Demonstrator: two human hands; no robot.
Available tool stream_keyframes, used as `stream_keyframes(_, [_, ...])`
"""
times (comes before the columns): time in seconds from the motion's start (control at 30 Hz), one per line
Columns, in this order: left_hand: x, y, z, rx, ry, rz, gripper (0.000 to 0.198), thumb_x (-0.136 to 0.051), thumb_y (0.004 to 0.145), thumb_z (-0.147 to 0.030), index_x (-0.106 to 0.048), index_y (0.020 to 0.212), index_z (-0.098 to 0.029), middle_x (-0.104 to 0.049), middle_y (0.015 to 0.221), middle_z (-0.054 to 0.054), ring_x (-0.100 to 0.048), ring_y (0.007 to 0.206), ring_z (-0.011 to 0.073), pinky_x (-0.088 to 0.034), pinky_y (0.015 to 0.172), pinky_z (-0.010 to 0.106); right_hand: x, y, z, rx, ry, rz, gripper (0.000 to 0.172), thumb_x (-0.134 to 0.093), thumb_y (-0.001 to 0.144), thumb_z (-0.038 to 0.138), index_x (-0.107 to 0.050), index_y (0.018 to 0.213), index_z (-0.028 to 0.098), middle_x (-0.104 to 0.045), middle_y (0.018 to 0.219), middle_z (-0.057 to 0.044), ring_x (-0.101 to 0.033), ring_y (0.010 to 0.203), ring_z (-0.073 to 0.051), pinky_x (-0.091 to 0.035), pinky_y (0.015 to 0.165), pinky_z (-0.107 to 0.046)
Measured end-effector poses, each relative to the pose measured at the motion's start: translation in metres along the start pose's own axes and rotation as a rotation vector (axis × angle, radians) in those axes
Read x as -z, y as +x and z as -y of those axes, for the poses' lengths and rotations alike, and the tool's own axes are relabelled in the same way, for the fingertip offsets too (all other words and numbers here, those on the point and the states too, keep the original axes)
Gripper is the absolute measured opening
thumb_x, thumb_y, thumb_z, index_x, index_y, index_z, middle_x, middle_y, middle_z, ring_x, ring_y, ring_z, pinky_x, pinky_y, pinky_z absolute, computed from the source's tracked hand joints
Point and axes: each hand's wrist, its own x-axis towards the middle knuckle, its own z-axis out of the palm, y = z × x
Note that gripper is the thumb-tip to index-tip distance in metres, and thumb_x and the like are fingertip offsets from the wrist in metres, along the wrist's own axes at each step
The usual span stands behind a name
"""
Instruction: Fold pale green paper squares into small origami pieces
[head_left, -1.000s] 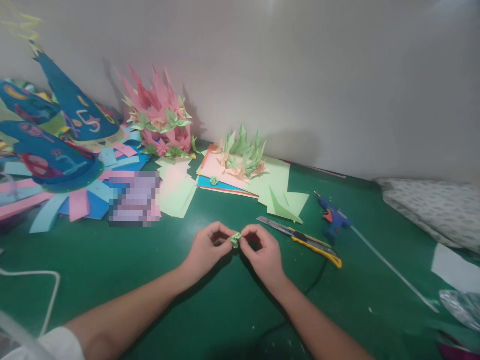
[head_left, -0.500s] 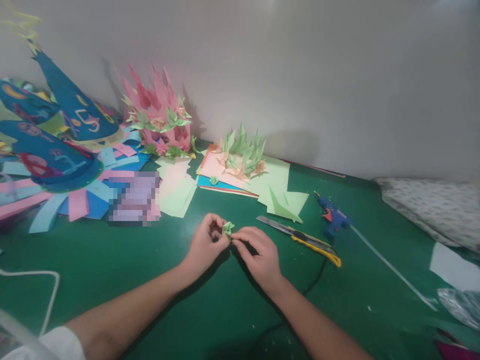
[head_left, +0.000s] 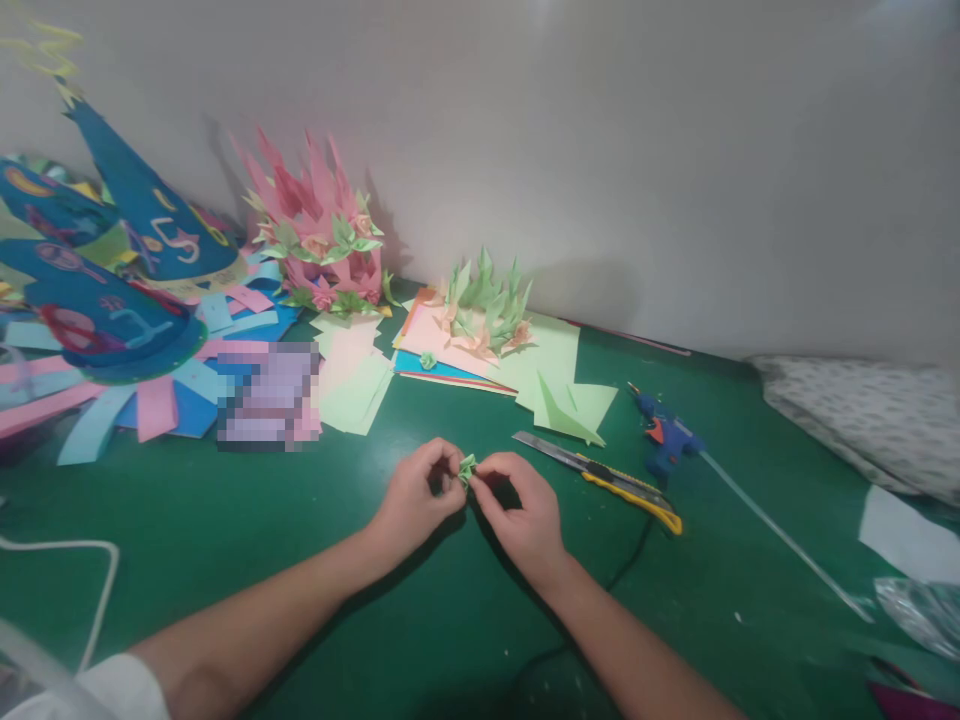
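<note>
A small light green paper flower [head_left: 466,468] is pinched between the fingertips of both hands, above the green table [head_left: 360,640]. My left hand [head_left: 424,495] closes on its left side, and my right hand [head_left: 521,505] grips it from the right; fingertips hide part of it. A second green paper flower [head_left: 427,360] lies on the edge of a stack of coloured paper. On that stack sits a green paper crown [head_left: 484,305] with peach flowers. Right of my hands is a yellow box cutter [head_left: 600,475], its blade pointing left.
A blue glue gun [head_left: 664,435] with a long glue stick lies at right. Cut green paper [head_left: 566,405] rests beyond the cutter. A pink paper crown [head_left: 319,225] and blue cone hats [head_left: 142,200] stand at back left. A white cable [head_left: 105,600] crosses the left side.
The flower has shifted slightly right and turned between my fingers. My left hand has moved a little right and down, and my right fingertips now press against the flower's side.
</note>
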Motion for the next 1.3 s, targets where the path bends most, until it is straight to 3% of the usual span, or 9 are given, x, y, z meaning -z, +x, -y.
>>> stream_keyframes(0.3, [0.002, 0.001, 0.0, -0.159, 0.146, -0.077, 0.015, -0.045, 0.071, -0.003, -0.044, 0.071, -0.018, -0.052, 0.078, 0.001, -0.05, 0.075, 0.0122, -0.04, 0.068, 0.024, -0.001, -0.001, 0.002, -0.042, 0.041, 0.021, 0.008, -0.058, 0.077, 0.026, -0.056, 0.072, 0.02, -0.058, 0.07, -0.002, -0.054, 0.064, -0.014, -0.044, 0.06, -0.026])
stream_keyframes(0.5, [0.002, -0.001, 0.001, -0.281, 0.223, -0.018, 0.015, -0.046, 0.073, -0.003, -0.044, 0.074, -0.018, -0.051, 0.08, 0.001, -0.049, 0.078, 0.013, -0.04, 0.072, 0.025, 0.0, -0.003, 0.001, 0.004, -0.055, -0.012, 0.006, -0.056, 0.079, 0.025, -0.057, 0.074, 0.021, -0.06, 0.071, -0.001, -0.055, 0.065, -0.014, -0.044, 0.061, -0.025])
stream_keyframes(0.87, [0.001, 0.0, 0.003, -0.106, 0.182, -0.03, 0.01, -0.046, 0.074, -0.009, -0.048, 0.078, -0.018, -0.053, 0.076, 0.0, -0.049, 0.07, 0.0116, -0.04, 0.065, 0.024, 0.002, -0.002, -0.002, 0.104, -0.164, -0.033, 0.011, -0.052, 0.081, 0.019, -0.063, 0.083, 0.022, -0.067, 0.08, -0.002, -0.061, 0.074, -0.016, -0.046, 0.069, -0.027])
stream_keyframes(1.1, [0.001, 0.003, -0.002, 0.062, -0.239, -0.02, 0.009, -0.043, 0.08, -0.014, -0.047, 0.087, -0.017, -0.053, 0.084, 0.001, -0.055, 0.069, 0.0092, -0.046, 0.068, 0.024, 0.002, 0.0, -0.01, -0.109, -0.05, -0.152, 0.008, -0.056, 0.077, 0.023, -0.063, 0.078, 0.02, -0.066, 0.075, -0.003, -0.061, 0.067, -0.016, -0.049, 0.065, -0.028])
stream_keyframes(1.2, [0.003, 0.005, -0.004, 0.07, -0.221, -0.012, 0.015, -0.046, 0.08, -0.016, -0.053, 0.094, -0.017, -0.056, 0.087, 0.003, -0.056, 0.07, 0.0107, -0.048, 0.068, 0.025, 0.002, 0.001, -0.012, -0.22, 0.082, -0.128, 0.009, -0.057, 0.077, 0.024, -0.063, 0.079, 0.018, -0.066, 0.074, -0.004, -0.062, 0.066, -0.016, -0.051, 0.064, -0.028])
stream_keyframes(1.3, [0.006, 0.006, -0.002, -0.016, -0.111, 0.011, 0.021, -0.049, 0.079, -0.017, -0.059, 0.098, -0.018, -0.059, 0.096, 0.007, -0.057, 0.082, 0.0146, -0.048, 0.074, 0.028, 0.003, 0.004, -0.012, -0.31, 0.227, -0.099, 0.01, -0.058, 0.076, 0.026, -0.062, 0.078, 0.017, -0.066, 0.071, -0.003, -0.062, 0.062, -0.015, -0.052, 0.061, -0.027])
